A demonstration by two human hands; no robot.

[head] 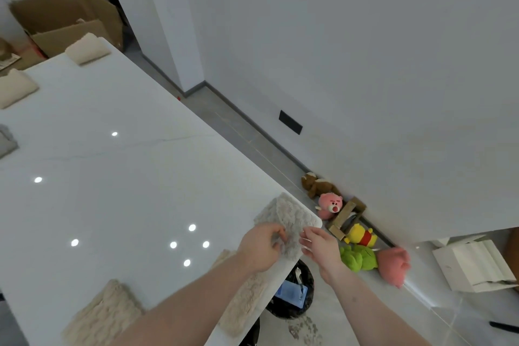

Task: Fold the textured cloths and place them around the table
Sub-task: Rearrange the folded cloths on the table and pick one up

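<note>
One grey cloth (289, 218) is in play, folded, lying on the table (118, 177) at its near right corner, partly overhanging the edge. Long axis runs from the hands up and away toward the far edge of that corner. Left hand (262, 247) sits on its near end, fingers curled and pinching the fabric. Right hand (318, 247) is just beside the cloth's right edge, off the table side, fingers loosely spread; fingertips look to be touching or almost touching the edge, can't tell which. Both hands are at the near end, left one has the actual hold. My read: placement step, cloth needs squaring to the corner, so any nudge goes away from the hands along the long axis. Other folded cloths already sit round the table: a beige one (104, 314) near left, another under the left forearm (247, 300), two cream ones (87, 49) (15, 88) at the far end, a grey one (7, 142) at left edge. Plush toys (359, 236) line the wall on the floor, bin (292, 292) below the corner.
</note>
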